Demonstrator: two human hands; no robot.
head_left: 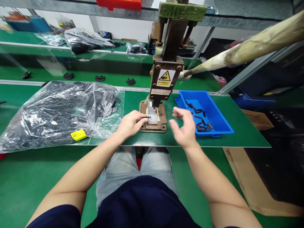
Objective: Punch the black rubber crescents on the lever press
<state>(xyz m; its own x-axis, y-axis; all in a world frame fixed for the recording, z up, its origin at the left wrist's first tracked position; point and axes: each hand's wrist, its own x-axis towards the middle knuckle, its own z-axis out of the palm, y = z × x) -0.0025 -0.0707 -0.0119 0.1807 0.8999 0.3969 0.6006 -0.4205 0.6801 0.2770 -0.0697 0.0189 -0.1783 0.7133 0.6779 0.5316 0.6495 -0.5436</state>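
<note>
Small black pin [147, 117] is pinched in left hand [130, 124] grip at press [163, 79] base; right hand [184, 128] grip wide, empty. Left hand could be crushed if lever [249, 47] is pulled.

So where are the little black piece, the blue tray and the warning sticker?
Small black piece [147, 117]: head view, the end showing beyond the left hand [129, 124].
Blue tray [218, 121]: head view, bare floor by its right wall.
Warning sticker [164, 77]: head view, middle of its yellow triangle.

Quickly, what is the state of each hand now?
Left hand: closed, pinching a small black piece over the rusty metal press base.
Right hand: open, empty.
</note>
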